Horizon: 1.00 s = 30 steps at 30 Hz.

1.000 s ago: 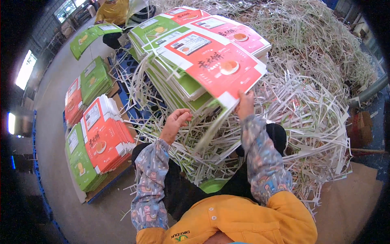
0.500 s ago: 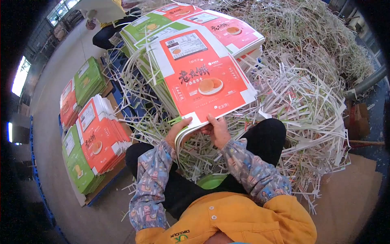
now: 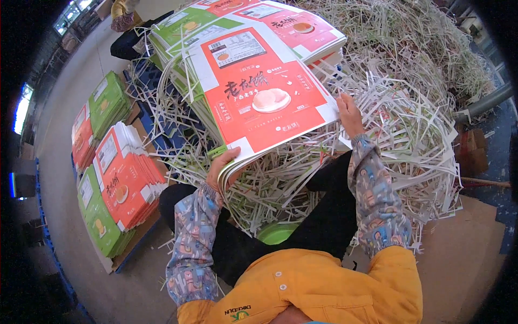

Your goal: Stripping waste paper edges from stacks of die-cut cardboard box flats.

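Observation:
A stack of flat red printed cardboard sheets (image 3: 259, 127) with white corner flaps slopes toward me, each showing a pale round cake picture. My left hand (image 3: 220, 166) grips the near left corner, thumb on top and fingers curled beneath the bent layers. At the right edge of the same sheets, my right hand (image 3: 349, 116) is closed on the white corner, its fingertips partly hidden. Behind them lie green sheets (image 3: 181, 32) and another red stack (image 3: 302, 32) on the same pile.
Shredded paper strips (image 3: 410, 151) heap up on the right and under the pile. To the left, red stacks (image 3: 129, 173) and green stacks (image 3: 105, 210) lie on cardboard. A green bowl-like thing (image 3: 277, 233) sits between my legs. Another person's hand (image 3: 129, 5) shows at the far left.
My right hand has moved from the near edge beside the left hand, out and up to the right corner. My left hand stays at the left corner, shifted slightly.

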Motion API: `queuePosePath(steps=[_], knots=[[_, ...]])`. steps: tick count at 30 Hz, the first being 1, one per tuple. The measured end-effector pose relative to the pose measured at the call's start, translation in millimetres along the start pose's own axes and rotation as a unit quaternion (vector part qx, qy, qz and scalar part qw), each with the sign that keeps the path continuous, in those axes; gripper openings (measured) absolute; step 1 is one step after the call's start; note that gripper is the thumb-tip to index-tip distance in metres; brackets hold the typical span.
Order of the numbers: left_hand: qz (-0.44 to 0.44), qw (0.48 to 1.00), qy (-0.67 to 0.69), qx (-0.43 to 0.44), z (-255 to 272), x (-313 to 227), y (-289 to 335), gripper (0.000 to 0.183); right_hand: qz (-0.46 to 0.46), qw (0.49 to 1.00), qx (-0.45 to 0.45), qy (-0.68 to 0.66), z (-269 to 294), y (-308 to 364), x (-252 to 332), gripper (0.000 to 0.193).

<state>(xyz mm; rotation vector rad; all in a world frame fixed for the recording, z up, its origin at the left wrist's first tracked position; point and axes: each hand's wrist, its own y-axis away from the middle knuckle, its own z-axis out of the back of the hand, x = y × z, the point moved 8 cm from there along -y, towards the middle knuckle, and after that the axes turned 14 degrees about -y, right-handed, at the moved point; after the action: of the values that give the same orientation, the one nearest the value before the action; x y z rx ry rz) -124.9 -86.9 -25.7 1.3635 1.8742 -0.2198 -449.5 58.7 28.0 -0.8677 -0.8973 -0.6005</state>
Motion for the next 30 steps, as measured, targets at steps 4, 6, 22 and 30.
queuePosePath(steps=[4,6,22,30], knots=[[-0.016,0.999,-0.026,0.015,-6.4,-5.6,1.7,0.052,-0.123,0.991,0.056,-0.021,-10.0,-5.3,-32.8,0.035],[-0.017,0.999,-0.038,0.01,-6.7,-5.7,1.5,0.055,-0.088,0.994,0.031,-0.055,-7.9,-3.6,-25.6,0.036],[-0.001,0.997,-0.071,-0.022,-15.6,0.0,-20.8,0.045,-0.229,0.933,0.03,-0.277,-25.6,15.9,-22.9,0.029],[0.013,0.997,-0.071,-0.013,-28.7,13.0,-26.0,0.043,-0.322,0.754,-0.079,-0.567,-57.0,42.5,-15.3,0.026]])
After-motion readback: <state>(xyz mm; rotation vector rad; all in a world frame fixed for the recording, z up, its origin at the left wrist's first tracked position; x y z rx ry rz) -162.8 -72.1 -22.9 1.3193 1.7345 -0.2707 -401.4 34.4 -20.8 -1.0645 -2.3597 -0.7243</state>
